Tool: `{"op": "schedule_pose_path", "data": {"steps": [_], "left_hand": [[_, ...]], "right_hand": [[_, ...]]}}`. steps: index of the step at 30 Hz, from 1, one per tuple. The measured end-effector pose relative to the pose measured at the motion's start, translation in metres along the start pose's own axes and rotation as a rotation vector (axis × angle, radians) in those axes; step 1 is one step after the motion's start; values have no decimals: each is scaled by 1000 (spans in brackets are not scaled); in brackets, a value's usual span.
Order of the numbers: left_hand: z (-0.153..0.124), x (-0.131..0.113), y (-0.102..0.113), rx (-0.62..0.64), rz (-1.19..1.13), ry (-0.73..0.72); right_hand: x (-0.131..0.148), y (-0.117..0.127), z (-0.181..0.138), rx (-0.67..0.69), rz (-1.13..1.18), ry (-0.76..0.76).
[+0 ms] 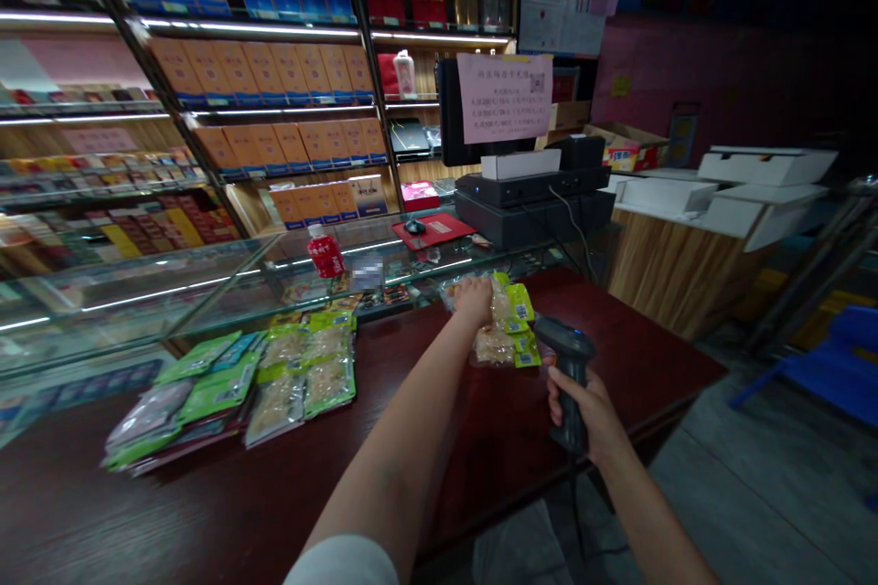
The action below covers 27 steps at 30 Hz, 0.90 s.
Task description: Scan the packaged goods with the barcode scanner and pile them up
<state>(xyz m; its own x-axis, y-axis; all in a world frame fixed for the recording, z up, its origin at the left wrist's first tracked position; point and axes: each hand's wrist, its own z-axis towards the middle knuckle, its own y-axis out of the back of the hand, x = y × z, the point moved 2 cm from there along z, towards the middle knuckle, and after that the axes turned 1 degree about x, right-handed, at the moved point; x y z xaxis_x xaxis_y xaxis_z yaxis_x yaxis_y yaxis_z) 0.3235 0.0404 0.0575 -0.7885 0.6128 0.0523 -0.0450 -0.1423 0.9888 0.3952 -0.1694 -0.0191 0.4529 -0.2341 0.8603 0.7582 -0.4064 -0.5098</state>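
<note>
My right hand [583,402] is wrapped round the grip of a dark barcode scanner [566,343], its head tilted toward the packets and its cable hanging down. Stretched far forward, my left hand [475,300] grips a clear-and-green snack packet [502,300], with its fingertips partly hidden behind the knuckles. Closer to me, another snack packet [495,347] lies flat beside it, its barcode end pointing right. On the left part of the dark red table [404,356] lie several more light-coloured packets [329,366] and a pile of green-edged bags [212,393].
A glass display counter [206,279] adjoins the table's far edge, bearing a red bottle [325,251] and a mouse [414,227] on a red mat. Behind stand a monitor [453,119] and stocked shelves [274,105]. A blue chair [833,366] stands right.
</note>
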Motion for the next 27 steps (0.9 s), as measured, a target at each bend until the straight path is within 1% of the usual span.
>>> {"op": "schedule_pose_path", "data": {"steps": [2, 4, 6, 8, 10, 12, 15, 16, 18, 21, 24, 27], "left_hand": [[-5, 1, 4, 29, -74, 8], [-12, 6, 8, 18, -176, 13], [-20, 16, 11, -61, -302, 29], [-32, 30, 8, -170, -477, 70], [-47, 47, -2, -277, -701, 118], [-65, 65, -17, -376, -927, 135], [-96, 90, -45, -460, -1146, 210], [-106, 97, -53, -479, -1175, 239], [-125, 109, -66, -516, -1164, 316], [-146, 119, -77, -564, -1076, 409], [-155, 123, -81, -611, -1028, 492], [-157, 123, -83, -606, -1030, 540]], "right_hand": [[0, -1, -1, 5, -3, 6], [0, -3, -2, 14, -7, 11], [0, -5, -3, 23, -13, 20], [-1, -8, -4, 36, -20, 19], [-1, -13, -5, 53, -25, 4], [-1, -21, -6, 78, -29, -15], [0, -37, -8, 119, -47, -21], [1, -43, -9, 135, -58, -24], [-1, -58, -11, 169, -88, -39], [-7, -80, -14, 234, -147, -69], [-19, -101, -18, 302, -213, -67], [-30, -117, -22, 321, -242, -55]]}}
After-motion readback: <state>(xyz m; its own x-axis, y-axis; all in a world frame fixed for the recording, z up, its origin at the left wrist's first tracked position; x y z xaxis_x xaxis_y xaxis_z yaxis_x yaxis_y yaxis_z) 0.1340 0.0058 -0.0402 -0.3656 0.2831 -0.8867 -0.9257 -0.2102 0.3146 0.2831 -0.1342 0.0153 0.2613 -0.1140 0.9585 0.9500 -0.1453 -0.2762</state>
